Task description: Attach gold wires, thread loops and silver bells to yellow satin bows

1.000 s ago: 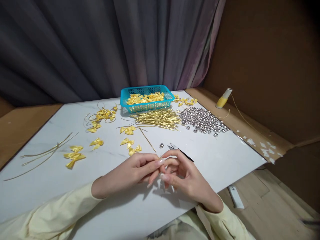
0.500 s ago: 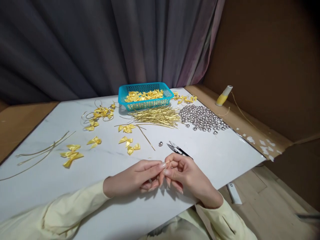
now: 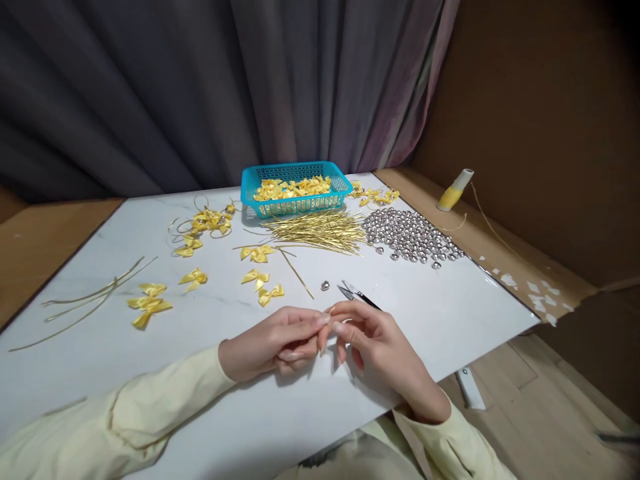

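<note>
My left hand (image 3: 280, 340) is closed in a pinch above the table's front part; what its fingertips hold is too small to name. Beside it, my right hand (image 3: 383, 337) has its fingers curled, with the fingertips close to the left ones; whether it grips anything is hard to see. Just beyond my hands lie a single silver bead (image 3: 325, 285) and black-handled snips (image 3: 359, 295), partly hidden by my right hand. Yellow bows (image 3: 271, 295) and a thin gold wire (image 3: 297, 273) lie further left of the snips.
A blue basket (image 3: 297, 209) of yellow bows stands at the back. Before it lies a pile of gold wires (image 3: 320, 231), with silver beads (image 3: 407, 235) to the right. Finished-looking bows with wire loops (image 3: 210, 220) lie left. A yellow thread spool (image 3: 454, 191) stands at right.
The view has shifted slightly, moving the table items a little right in the picture. My right hand's fingers have spread slightly and its thumb has drawn away from my left fingertips.
</note>
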A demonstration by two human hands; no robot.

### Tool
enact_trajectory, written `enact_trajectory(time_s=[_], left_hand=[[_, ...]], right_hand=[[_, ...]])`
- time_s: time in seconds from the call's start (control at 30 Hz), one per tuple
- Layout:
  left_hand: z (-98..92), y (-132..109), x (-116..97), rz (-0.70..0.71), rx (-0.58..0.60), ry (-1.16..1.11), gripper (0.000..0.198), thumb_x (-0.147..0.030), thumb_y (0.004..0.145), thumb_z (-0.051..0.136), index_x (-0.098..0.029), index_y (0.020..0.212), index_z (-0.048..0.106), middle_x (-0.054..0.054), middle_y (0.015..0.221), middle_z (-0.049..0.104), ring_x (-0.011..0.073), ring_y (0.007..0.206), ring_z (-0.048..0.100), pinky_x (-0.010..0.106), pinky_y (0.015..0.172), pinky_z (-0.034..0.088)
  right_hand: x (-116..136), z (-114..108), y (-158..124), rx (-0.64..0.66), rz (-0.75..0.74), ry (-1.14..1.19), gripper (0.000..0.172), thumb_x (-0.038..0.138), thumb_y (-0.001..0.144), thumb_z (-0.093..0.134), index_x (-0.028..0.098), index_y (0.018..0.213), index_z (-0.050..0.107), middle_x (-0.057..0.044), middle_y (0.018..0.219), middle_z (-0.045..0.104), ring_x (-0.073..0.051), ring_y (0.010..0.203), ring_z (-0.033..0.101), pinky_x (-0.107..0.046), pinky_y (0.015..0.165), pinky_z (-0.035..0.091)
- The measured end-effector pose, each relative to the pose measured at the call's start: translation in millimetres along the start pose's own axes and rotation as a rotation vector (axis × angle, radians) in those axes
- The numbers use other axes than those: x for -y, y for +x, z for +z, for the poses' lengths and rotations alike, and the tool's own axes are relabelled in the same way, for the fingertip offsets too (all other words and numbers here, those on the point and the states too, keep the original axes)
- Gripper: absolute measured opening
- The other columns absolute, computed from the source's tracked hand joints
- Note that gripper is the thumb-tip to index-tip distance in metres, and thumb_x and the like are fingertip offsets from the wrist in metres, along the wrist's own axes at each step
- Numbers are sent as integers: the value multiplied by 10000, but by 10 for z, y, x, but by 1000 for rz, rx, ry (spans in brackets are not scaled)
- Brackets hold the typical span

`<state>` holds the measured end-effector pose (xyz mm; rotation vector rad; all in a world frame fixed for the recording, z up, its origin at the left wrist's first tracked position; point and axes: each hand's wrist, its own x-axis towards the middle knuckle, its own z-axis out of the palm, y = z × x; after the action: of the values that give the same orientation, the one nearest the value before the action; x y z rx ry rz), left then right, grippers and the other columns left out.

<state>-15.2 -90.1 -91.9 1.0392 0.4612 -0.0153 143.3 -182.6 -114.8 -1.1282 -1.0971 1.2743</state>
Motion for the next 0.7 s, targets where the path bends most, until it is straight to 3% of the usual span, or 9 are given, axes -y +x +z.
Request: enact_trajectory(time_s=[0.23,0.7], left_hand=[[-5,28,49,40,-131,62,304,-397,870,483,-139,712,518,-98,440,257,41,376,145,181,367,125],[29,40,71,-9,-125,88,325,-419,855,504,-144,683,501,-108,430,237,44,375,147,198,367,114]], right_hand=[[-43,22,-17,-25,-214,-384,204,264,899,427,178,901,612,-6,670,608,-90,495,523,-208,495,401],[-51,29,-18,24,-286,-527,245,139,895,364,171,750,558,18,561,545,-87,456,474,-199,519,392]])
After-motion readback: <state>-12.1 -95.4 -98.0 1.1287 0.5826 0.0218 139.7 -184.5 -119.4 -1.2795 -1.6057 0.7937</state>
